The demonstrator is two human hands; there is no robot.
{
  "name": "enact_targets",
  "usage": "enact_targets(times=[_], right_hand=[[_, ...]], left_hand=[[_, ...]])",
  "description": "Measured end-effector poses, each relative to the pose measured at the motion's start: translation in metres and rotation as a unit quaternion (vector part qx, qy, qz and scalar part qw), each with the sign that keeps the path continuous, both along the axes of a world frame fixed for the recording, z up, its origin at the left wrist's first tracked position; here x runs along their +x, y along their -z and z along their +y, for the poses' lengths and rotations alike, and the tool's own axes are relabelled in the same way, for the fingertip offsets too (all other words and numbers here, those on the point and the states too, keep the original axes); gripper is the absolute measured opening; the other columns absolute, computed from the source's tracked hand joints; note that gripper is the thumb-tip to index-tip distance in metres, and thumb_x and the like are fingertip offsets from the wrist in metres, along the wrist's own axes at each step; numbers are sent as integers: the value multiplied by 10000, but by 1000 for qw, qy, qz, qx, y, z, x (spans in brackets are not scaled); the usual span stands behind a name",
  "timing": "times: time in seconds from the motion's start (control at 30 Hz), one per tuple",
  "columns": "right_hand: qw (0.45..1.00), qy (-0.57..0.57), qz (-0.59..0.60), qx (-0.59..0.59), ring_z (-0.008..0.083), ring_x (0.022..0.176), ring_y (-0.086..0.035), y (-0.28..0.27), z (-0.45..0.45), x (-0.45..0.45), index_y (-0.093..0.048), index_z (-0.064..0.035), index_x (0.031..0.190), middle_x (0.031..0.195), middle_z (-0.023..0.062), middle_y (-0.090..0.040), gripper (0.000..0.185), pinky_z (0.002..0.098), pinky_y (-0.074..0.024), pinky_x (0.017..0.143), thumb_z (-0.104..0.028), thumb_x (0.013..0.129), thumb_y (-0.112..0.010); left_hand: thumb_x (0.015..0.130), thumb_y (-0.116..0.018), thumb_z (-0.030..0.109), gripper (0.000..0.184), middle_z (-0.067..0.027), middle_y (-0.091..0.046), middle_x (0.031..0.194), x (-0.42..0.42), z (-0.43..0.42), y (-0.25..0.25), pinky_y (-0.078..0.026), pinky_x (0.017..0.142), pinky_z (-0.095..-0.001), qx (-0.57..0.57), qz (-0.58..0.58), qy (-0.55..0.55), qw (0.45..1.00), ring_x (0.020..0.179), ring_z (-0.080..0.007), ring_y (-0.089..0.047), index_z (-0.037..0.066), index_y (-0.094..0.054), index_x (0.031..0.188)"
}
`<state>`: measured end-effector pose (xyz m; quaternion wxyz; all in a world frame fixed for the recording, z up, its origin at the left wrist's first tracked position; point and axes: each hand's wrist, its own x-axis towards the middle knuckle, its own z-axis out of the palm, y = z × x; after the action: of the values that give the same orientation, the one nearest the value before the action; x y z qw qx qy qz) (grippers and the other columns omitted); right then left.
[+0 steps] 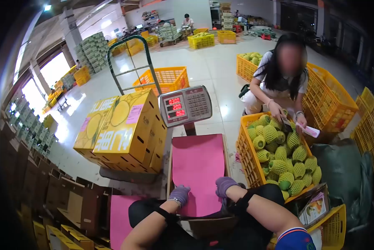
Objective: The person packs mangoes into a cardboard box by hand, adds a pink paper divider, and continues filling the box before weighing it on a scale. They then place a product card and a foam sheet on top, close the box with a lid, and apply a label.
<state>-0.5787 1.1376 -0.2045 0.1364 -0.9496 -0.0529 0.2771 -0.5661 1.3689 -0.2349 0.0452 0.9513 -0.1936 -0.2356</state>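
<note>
A pink sheet (198, 166) lies in an open cardboard box (169, 177) in front of me. My left hand (179, 195), in a purple glove, is closed at the sheet's left edge near its bottom. Across from it, my right hand (226, 186), gloved the same way, is closed at the right edge of the sheet and box. Whatever the fingertips pinch is too small to make out. Just beyond the box stands a scale display (185, 106) with red digits. To the right, a yellow crate (249, 160) holds many green fruits in foam nets (280, 166).
A co-worker (278, 79) crouches behind the fruit crate, holding a pink-and-white item (310, 130). Stacked yellow cartons (124, 129) stand at left by a hand truck (147, 54). More pink sheets (122, 216) lie at lower left. Yellow crates (331, 100) stand at right.
</note>
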Motion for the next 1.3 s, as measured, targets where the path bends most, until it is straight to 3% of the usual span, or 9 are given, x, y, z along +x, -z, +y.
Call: enact_targets(times=[0.33,0.5,0.57,0.67,0.73,0.87,0.97,1.03,1.3], right_hand=[[998,43,22,35,343,919,-662,-24,3,-50,-702,-38,928,969,178,-688,282,429,-529,793,-272,774,-672],[937,99,-138,306,308,800,-667,-96,-99,-153,-671,-54,850,813,173,-675,325,389,-511,719,-378,840,-651],[853,379,10,358,144,591,-642,-117,-153,-202,-686,-49,810,691,84,-673,325,295,-498,581,-372,837,-668],[765,599,-39,233,154,525,-616,-43,-264,-267,-670,-35,771,647,75,-650,210,280,-476,467,-237,829,-656],[587,739,-206,259,254,531,-608,54,-323,-322,-617,-23,784,676,142,-597,205,337,-492,451,-200,879,-573],[723,689,-37,-29,331,751,-655,171,-397,-349,-630,-26,1002,846,192,-656,324,403,-535,670,-316,865,-586],[798,598,-40,-62,371,801,-675,135,-377,-324,-664,-8,971,857,229,-675,390,419,-538,724,-372,846,-595],[693,708,-79,-115,380,946,-648,188,-395,-318,-682,-7,966,956,255,-667,405,444,-517,811,-379,824,-605],[638,755,-131,-67,403,1054,-597,148,-443,-341,-631,9,1065,1073,278,-633,482,448,-466,909,-390,795,-626]], left_hand=[[761,-615,304,610,-172,-483,1371,-8,14,17,-401,1051,-426,-11,100,55,993,1253,-353,-480,221,-505,1355],[722,-751,63,521,-117,-603,1126,1,86,-36,-467,903,-306,-435,-55,-125,890,1045,-218,-579,29,-592,1217],[800,-746,122,549,-94,-592,1073,2,106,-47,-477,852,-286,-449,58,-240,859,996,-160,-561,-21,-521,1279],[849,-715,121,539,-89,-603,1050,31,184,64,-493,789,-274,-424,158,-312,836,924,-150,-578,-32,-478,1308],[850,-703,100,501,-96,-626,1069,28,174,66,-498,783,-281,-373,233,-328,836,914,-166,-600,-17,-498,1292],[813,-674,22,430,-98,-658,1019,14,147,60,-517,746,-308,-403,226,-257,849,857,-198,-635,4,-543,1222],[773,-654,-30,450,-104,-670,988,14,144,52,-519,742,-307,-389,214,-278,852,837,-194,-641,-11,-550,1210],[828,-719,245,278,-58,-618,735,-5,105,14,-445,546,-312,-314,146,-231,909,594,-164,-527,20,-654,979],[817,-693,158,211,-10,-616,749,-10,74,-21,-442,575,-327,-225,116,-197,947,642,-139,-502,11,-662,965]])
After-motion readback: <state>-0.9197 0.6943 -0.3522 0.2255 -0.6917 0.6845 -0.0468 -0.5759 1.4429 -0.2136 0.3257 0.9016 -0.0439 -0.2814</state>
